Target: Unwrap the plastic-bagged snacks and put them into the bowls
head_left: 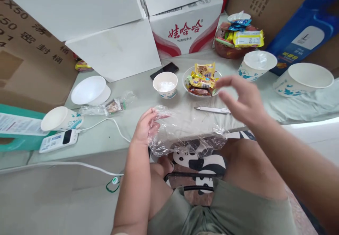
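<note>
Near the middle of the frame, the left hand point(144, 127) pinches one end of a crumpled sheet of clear film point(185, 136) between thumb and fingers. The film spreads rightward along the front edge of the cloth-covered table point(103, 139), its lower part hanging over the lap. Right of centre, the right hand point(245, 101) is raised with thumb and fingers parted, gripping nothing, close beside the clear plate point(185, 77) of wrapped snacks point(202, 82). Just above the film lie a white pen-like tool point(213, 110) and, further left, a paper bowl point(168, 94). With only one end held, the film could slide off the edge under its overhang or cling to itself; dragged upward, it might catch the tool. A careless sweep of the right hand could jostle the plate.
</note>
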The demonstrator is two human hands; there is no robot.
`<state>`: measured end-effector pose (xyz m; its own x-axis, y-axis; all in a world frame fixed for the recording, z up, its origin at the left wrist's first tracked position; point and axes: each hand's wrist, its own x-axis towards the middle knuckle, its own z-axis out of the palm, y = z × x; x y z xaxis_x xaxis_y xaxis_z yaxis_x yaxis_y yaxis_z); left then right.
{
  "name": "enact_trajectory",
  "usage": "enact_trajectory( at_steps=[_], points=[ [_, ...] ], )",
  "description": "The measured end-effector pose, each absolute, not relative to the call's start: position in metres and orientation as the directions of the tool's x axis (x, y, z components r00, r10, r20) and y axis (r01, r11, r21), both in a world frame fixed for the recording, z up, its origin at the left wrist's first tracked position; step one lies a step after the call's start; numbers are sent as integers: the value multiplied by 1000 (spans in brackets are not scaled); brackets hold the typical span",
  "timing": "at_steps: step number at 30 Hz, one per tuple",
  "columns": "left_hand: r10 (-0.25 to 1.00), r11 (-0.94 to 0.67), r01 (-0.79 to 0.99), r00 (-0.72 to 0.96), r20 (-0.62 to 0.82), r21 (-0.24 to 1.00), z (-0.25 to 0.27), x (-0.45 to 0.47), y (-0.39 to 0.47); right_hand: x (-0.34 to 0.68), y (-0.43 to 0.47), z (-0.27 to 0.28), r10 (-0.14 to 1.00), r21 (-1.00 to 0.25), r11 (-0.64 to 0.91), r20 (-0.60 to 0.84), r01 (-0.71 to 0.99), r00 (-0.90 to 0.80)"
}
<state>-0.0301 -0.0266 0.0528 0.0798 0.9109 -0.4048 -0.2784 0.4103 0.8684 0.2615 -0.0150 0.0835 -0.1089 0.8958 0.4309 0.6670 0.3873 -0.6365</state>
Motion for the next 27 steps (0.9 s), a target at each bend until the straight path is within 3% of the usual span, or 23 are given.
enact_trajectory(
  at_steps=[3,7,10,12,13,16,20,24,27],
  points=[
    [920,386,-257,182,-348,886,51,-37,-30,242,-53,52,941,-806,313,194,502,-276],
    [885,420,-195,302,-354,886,51,-41,-34,213,-52,10,882,-976,62,-46,211,-470],
    [847,464,-125,352,-398,877,52,-42,-35,200,-43,1,676,-988,-140,-139,59,-724],
    [826,482,-65,367,-429,874,53,-42,-35,197,-41,2,524,-971,-240,-124,-6,-843],
    [822,482,-29,362,-440,876,54,-42,-34,196,-41,4,501,-960,-277,-107,-42,-859],
    [823,463,83,329,-463,883,54,-40,-30,195,-39,5,637,-927,-343,-115,-148,-762],
    [852,429,157,255,-456,890,48,-38,-24,200,-32,2,842,-910,-361,-223,-205,-490],
    [931,356,53,68,-359,933,41,-39,-20,221,-28,6,870,-870,-429,-326,-242,-370],
    [951,283,-97,-98,-293,954,41,-42,-18,239,-30,15,919,-877,-352,-257,-327,-299]
  ],
)
